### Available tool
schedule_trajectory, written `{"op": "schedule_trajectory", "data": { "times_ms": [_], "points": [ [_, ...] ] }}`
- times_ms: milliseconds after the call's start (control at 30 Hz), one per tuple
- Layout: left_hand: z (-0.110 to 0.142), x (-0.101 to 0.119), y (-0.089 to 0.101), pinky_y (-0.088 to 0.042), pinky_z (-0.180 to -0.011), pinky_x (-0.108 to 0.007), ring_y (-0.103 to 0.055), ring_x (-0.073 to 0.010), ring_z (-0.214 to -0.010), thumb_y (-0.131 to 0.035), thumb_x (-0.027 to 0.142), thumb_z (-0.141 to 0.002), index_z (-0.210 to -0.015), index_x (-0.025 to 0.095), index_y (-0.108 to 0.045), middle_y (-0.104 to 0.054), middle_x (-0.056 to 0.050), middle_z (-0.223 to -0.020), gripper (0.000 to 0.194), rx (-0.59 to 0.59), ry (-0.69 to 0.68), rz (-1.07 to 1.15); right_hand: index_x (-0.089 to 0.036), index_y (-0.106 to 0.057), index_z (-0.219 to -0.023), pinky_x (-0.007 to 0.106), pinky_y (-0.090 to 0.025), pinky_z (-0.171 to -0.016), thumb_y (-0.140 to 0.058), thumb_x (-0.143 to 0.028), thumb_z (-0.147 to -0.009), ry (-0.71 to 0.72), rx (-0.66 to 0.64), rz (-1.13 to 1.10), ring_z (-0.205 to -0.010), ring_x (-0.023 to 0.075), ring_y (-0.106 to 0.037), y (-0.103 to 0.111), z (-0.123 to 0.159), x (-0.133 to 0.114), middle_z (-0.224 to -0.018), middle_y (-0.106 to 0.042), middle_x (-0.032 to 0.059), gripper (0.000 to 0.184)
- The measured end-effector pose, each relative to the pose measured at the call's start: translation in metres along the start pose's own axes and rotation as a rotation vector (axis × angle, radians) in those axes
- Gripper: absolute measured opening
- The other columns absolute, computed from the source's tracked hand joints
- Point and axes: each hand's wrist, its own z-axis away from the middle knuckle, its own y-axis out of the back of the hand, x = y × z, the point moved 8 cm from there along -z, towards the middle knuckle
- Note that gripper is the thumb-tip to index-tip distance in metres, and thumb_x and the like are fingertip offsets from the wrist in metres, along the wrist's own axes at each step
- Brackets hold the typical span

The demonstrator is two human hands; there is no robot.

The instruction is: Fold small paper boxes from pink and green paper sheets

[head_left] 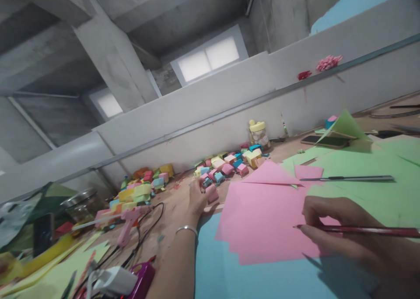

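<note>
My left hand [197, 198], with a bangle on its wrist, reaches to the near edge of a pile of small coloured paper boxes [227, 167]. Its fingers are closed at a pink paper box [211, 194], though part of the grip is hidden. In my right hand [341, 229] is a dark red pencil [367, 231], its tip pointing left just over the stacked pink paper sheets [262, 216]. Beneath these lies blue paper [223, 268]. A slim silver pen-like tool [354, 178] rests beyond my right hand on green paper [393, 194].
Another heap of paper boxes [141, 191] stands left, beside a pink glue gun [131, 222] with its cord. A purple power strip [143, 279] with a white plug [116, 280] sits front left. At the back are a yellow-lidded jar [259, 135], a phone [324, 140] and a low wall [210, 119].
</note>
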Motion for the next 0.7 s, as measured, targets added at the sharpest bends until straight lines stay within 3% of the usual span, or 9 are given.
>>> {"op": "schedule_trajectory", "data": {
  "times_ms": [233,433,700],
  "points": [
    [0.003,-0.004,-0.007,-0.052,-0.079,-0.042,-0.060,-0.0207,-0.095,-0.055,0.032,-0.087,-0.114,0.017,-0.054,-0.058,-0.008,-0.115,0.031,-0.081,0.007,-0.139,-0.020,-0.038,-0.060,0.024,-0.032,-0.050,-0.054,-0.034,-0.079,-0.023,-0.091,-0.057,-0.052,0.0120,-0.041,-0.013,-0.003,0.022,-0.055,-0.046,-0.0032,0.028],
    [0.003,-0.020,0.002,-0.051,-0.080,-0.041,-0.060,-0.0205,-0.096,-0.054,0.032,-0.087,-0.115,0.019,-0.054,-0.058,-0.008,-0.116,0.030,-0.007,0.149,-0.294,-0.020,-0.038,-0.061,0.023,-0.031,-0.050,-0.053,-0.034,-0.080,0.003,-0.088,-0.040,-0.052,0.0115,-0.039,-0.014,-0.003,0.021,-0.055,-0.045,-0.0036,0.028],
    [0.008,0.003,-0.005,-0.050,-0.083,-0.043,-0.059,-0.0213,-0.099,-0.054,0.033,-0.088,-0.115,0.019,-0.054,-0.057,-0.008,-0.119,0.030,-0.081,0.033,-0.459,-0.020,-0.037,-0.062,0.024,-0.031,-0.052,-0.051,-0.034,-0.082,0.000,-0.134,-0.041,-0.053,0.0115,-0.039,-0.015,-0.003,0.020,-0.056,-0.045,-0.0040,0.028]
  ]
}}
